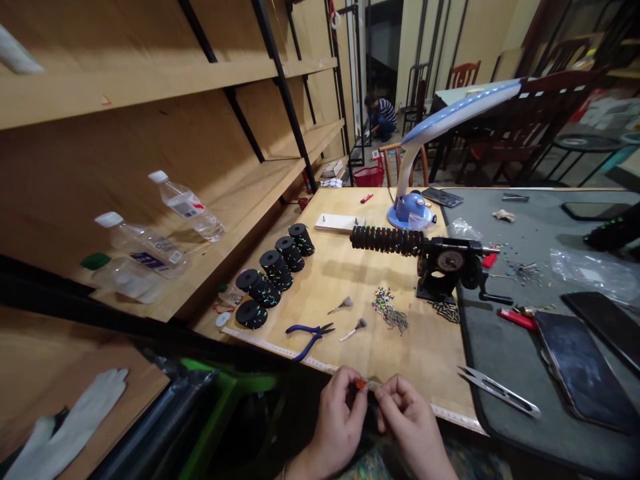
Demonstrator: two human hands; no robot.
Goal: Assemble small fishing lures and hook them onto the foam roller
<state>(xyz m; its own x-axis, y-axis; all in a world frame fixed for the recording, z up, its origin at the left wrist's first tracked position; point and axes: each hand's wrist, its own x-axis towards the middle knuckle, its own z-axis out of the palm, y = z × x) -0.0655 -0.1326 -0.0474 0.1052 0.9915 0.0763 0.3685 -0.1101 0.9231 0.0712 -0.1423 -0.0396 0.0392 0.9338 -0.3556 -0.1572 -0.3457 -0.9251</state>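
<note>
At the table's front edge my left hand [341, 415] pinches a small orange-red piece [361, 385]. Close on its right, my right hand [406, 421] is closed, thumb against fingers, at a small pale piece too small to make out. Beyond the hands lie two small brush-like tufts [360, 325], blue-handled pliers [311, 339] with parted handles, and a pile of colored beads [383, 301] beside thin metal pieces [399, 322]. Further back, a black hand-cranked device [443, 263] carries a dark ribbed roll [387, 240] with colored specks.
Several black spools [251, 315] line the table's left side. A blue lamp [411, 210] stands at the back. On the grey mat [505, 347] lie silver snips [500, 392], a phone [585, 367] and plastic bags. Bottles [190, 207] lie on the left shelf. A person [384, 119] crouches far behind.
</note>
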